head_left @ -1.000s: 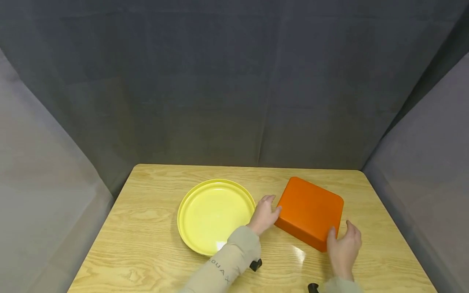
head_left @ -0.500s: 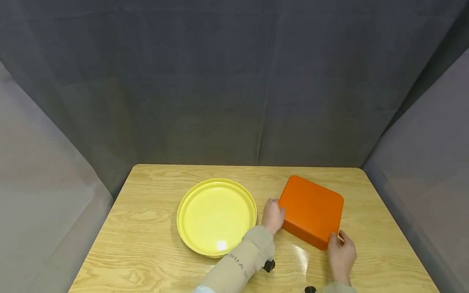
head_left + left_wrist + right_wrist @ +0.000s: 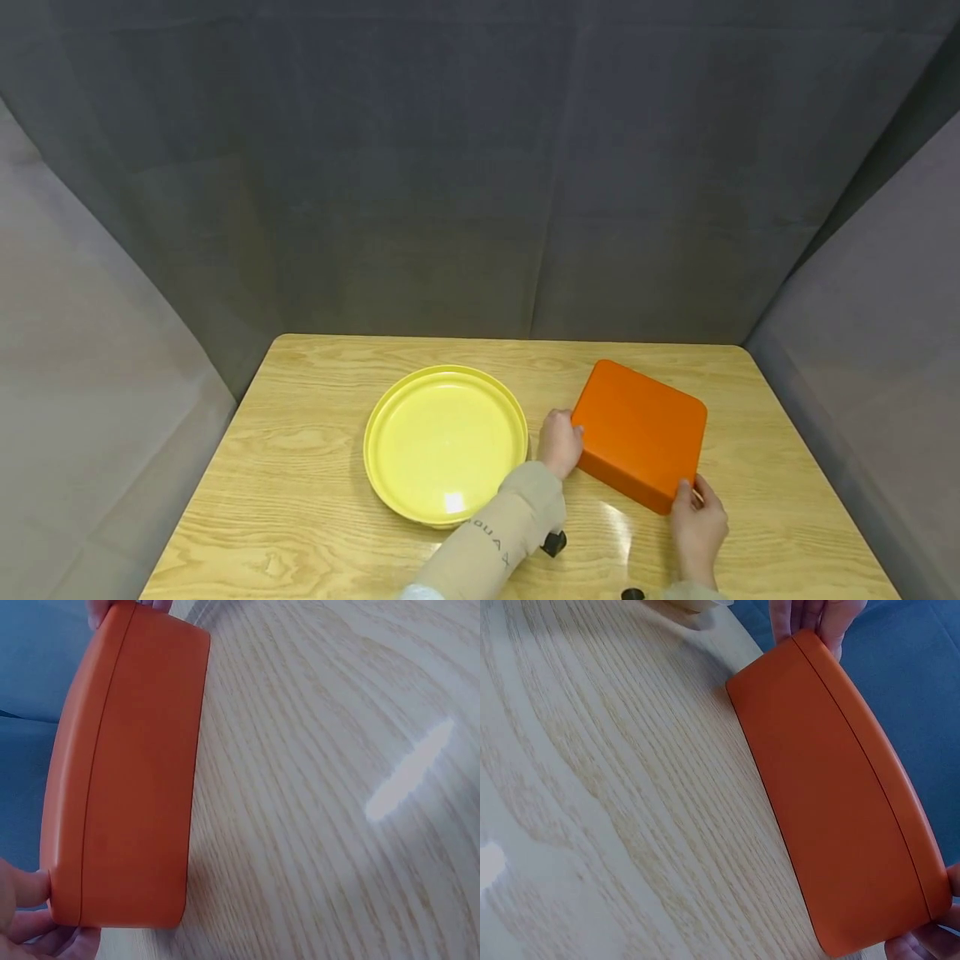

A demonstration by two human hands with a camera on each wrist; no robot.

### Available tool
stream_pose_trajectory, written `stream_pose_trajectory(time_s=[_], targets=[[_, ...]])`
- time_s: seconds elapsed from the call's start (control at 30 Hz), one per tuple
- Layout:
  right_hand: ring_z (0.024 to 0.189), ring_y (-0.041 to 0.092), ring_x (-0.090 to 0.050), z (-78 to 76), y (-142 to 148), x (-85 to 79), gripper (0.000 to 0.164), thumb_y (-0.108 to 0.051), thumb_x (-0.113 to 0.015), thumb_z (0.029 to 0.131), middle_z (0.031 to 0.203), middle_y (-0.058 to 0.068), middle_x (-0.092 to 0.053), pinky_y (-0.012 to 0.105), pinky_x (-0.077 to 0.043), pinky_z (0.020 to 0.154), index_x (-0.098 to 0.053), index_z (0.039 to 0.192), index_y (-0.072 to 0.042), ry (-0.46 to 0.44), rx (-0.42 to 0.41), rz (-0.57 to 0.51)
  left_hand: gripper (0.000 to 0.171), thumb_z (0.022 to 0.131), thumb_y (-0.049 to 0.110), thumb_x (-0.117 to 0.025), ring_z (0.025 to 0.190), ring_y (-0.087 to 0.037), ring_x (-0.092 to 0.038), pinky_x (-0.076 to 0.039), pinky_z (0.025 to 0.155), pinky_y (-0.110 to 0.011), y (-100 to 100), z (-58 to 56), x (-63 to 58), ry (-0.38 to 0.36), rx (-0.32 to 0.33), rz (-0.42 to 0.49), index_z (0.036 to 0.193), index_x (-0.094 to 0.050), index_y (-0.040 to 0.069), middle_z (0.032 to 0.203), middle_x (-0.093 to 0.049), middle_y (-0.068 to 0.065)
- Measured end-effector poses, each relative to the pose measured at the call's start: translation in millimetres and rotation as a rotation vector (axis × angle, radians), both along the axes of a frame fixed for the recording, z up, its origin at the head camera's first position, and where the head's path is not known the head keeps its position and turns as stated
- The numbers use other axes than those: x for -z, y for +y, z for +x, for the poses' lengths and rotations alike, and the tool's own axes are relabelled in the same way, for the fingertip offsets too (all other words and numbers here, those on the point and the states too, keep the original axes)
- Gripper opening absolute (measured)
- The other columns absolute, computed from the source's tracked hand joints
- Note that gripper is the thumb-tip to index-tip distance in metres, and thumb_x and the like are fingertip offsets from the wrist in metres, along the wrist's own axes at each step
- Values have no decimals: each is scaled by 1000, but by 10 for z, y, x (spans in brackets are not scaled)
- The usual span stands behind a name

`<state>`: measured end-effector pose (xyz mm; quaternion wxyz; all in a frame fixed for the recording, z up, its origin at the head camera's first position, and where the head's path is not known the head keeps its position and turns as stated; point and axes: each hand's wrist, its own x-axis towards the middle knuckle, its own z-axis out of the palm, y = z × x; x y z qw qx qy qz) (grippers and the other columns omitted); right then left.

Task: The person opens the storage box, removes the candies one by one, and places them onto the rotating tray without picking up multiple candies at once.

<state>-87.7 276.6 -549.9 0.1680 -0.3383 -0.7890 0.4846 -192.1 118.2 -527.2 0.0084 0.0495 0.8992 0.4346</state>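
An orange square box (image 3: 641,433) with rounded corners lies on the right part of the wooden table, turned at an angle. A thin seam runs round its side close under the top, seen in both wrist views. My left hand (image 3: 559,443) grips its left corner, thumb (image 3: 34,889) at the upper edge and fingers curled at the end wall. At the near right corner, my right hand (image 3: 697,529) pinches the box, its thumb near the top edge and fingers round the side. The far sides of the box are hidden.
A round yellow tray or lid (image 3: 446,446) with a raised rim lies left of the box, close to my left forearm. Behind the wooden table (image 3: 300,500) hangs a dark grey cloth (image 3: 420,167), with pale cloth panels (image 3: 97,350) at the sides.
My left hand has moved right and taken hold of the box's left corner. The right hand's fingers have closed in on the right corner. The box has barely shifted.
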Motion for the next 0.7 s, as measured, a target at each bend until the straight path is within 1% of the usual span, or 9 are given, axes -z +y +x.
stream_pose_trajectory(time_s=[0.17,0.33,0.5,0.53,0.6,0.63,0.7], targets=[[109,42,-49,-8,18,3,48,-21,-37,96,124,35,-44,-3,-27,53,-38,132,12,-19,-9,-29,27,84,7,-63,91,-26,-60,-50,79,-29,8,-12,11,4,-1,-12,107,-63,-7,95,-61,-14],[110,41,-48,-16,35,-13,50,-22,-36,96,127,34,-43,-2,-27,51,-36,133,11,-54,-26,-48,29,84,7,-63,92,-26,-60,-50,80,-29,9,-8,27,1,4,-22,109,-62,-7,97,-61,-14],[107,38,-50,-20,61,-43,48,-20,-39,96,125,34,-45,-2,-29,52,-39,130,13,-55,-44,-22,25,83,7,-64,85,-24,-61,-50,76,-28,3,7,25,51,8,-54,104,-64,-6,89,-60,-12],[103,35,-52,-21,68,-51,48,-20,-40,96,124,33,-46,-2,-30,52,-41,129,13,-54,-49,-10,24,82,7,-65,85,-24,-61,-50,76,-28,0,11,24,60,8,-53,103,-64,-6,88,-60,-12],[90,16,-57,-16,81,-63,47,-21,-42,95,122,33,-47,-1,-32,53,-42,128,13,-56,-63,2,25,83,7,-64,86,-24,-61,-50,77,-28,-4,21,32,65,6,-51,103,-64,-6,88,-60,-12],[83,5,-56,-14,89,-69,47,-20,-42,95,122,32,-48,-1,-32,53,-43,127,13,-56,-67,9,25,83,7,-64,86,-24,-61,-50,77,-28,-5,27,36,68,5,-48,104,-64,-7,88,-60,-12],[69,-12,-46,-8,106,-79,46,-21,-43,95,121,32,-49,0,-34,53,-44,127,13,-63,-79,13,26,83,8,-65,86,-24,-60,-50,77,-29,-8,39,49,73,1,-40,104,-63,-7,88,-60,-12]])
